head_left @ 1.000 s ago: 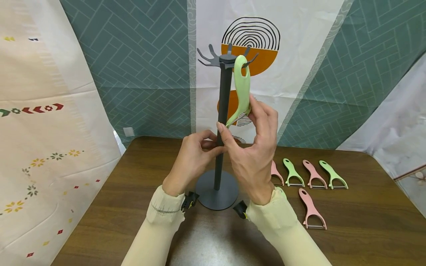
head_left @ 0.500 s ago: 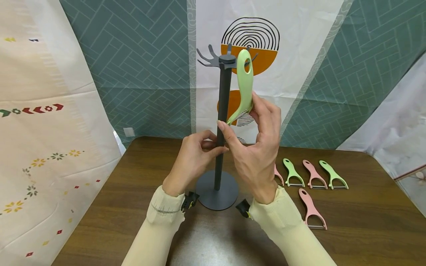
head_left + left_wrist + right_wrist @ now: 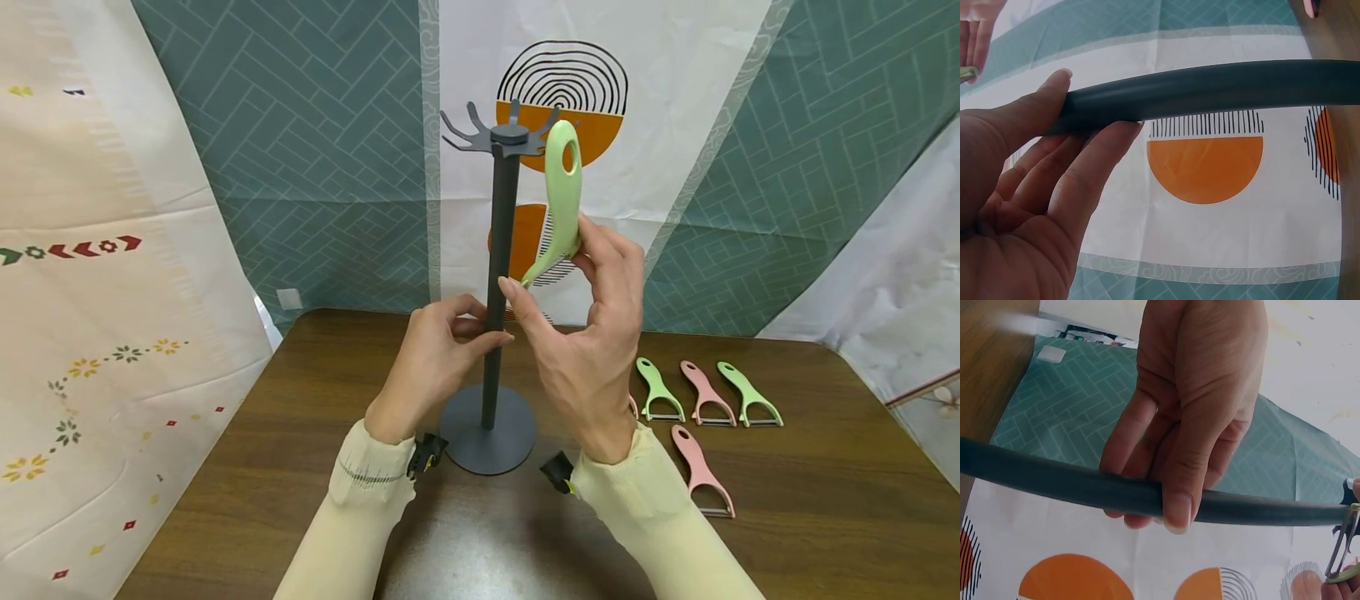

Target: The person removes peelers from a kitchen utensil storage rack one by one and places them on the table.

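Note:
A dark grey stand (image 3: 502, 225) has a round base (image 3: 465, 442) and a ring of upturned hooks (image 3: 480, 140) at its top. My left hand (image 3: 435, 354) grips its pole low down between thumb and fingers; the left wrist view shows the pole (image 3: 1210, 87) lying across those fingers. Beside the hooks, my right hand (image 3: 588, 362) pinches a light green peeler (image 3: 562, 192) near its blade end. The handle points up, and its oval hole is right of the hooks. In the right wrist view, the peeler's blade end (image 3: 1342, 544) shows at the right edge.
On the wooden table (image 3: 810, 500) to the right lie more peelers: a green one (image 3: 657, 390), a pink one (image 3: 705, 392), another green one (image 3: 746, 392) and a nearer pink one (image 3: 699, 467). My right wrist partly hides another pink one. Patterned cloth (image 3: 322, 192) hangs behind.
My right hand has moved right with the green peeler, whose handle top overlapped a hook one second ago and is now off to its right. My left hand has stayed on the pole.

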Tool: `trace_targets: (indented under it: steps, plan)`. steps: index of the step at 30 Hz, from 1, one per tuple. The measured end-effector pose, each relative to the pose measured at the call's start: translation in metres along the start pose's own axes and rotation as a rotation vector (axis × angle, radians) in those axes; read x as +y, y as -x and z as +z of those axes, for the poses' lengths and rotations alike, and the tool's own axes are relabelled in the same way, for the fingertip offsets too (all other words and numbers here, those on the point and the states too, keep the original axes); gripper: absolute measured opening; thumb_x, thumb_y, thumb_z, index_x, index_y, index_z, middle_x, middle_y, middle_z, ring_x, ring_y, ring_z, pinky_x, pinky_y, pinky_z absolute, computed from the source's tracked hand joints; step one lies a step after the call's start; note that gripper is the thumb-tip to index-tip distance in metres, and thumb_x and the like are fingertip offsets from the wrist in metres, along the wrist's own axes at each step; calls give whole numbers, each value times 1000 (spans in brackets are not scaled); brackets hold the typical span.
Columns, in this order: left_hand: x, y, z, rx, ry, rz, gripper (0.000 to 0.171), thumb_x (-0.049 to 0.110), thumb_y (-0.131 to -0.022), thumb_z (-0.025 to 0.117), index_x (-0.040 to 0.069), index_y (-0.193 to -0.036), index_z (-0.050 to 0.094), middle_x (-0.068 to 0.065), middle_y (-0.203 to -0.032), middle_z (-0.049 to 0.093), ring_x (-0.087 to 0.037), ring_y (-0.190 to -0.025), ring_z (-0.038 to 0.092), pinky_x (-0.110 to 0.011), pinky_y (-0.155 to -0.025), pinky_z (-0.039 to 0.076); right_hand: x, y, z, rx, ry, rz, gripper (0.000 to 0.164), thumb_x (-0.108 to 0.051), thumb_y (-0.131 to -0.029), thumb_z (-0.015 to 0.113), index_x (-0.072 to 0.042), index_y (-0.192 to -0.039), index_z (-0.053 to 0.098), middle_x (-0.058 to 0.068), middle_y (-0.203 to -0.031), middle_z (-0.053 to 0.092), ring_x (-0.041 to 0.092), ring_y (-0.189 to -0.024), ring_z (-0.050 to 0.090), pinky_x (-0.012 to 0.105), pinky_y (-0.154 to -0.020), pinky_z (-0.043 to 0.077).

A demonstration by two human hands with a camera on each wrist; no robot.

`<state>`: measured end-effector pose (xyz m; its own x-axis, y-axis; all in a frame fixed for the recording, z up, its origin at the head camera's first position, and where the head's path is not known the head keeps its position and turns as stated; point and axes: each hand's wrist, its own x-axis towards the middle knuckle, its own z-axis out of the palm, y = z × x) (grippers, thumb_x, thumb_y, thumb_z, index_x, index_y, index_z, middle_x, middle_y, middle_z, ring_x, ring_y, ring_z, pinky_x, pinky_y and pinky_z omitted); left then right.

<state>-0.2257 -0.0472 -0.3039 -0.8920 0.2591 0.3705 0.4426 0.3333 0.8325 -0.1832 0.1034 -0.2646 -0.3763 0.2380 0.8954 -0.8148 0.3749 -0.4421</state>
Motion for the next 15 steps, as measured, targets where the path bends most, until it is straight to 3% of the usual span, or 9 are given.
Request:
trace_targets:
  steps: [9,15]
  plan:
    - [0,0,1,4,3,2,17,15,-86,83,9,-96,71,-7,-94,80,-16,-89,78,-28,-68,54,4,0,-12,-27,20,-11,65,-8,-79,88,-4,-137,61,15,-127,55,22,-122,50,36,-106,51]
    - [-1,0,1,2,-1,0,17,16,-86,83,8,-95,71,-8,-91,80,-15,-86,78,-29,-66,53,8,2,-21,-25,15,6,66,-2,-77,87,-5,-137,62,6,-127,55,23,-122,50,37,-108,50]
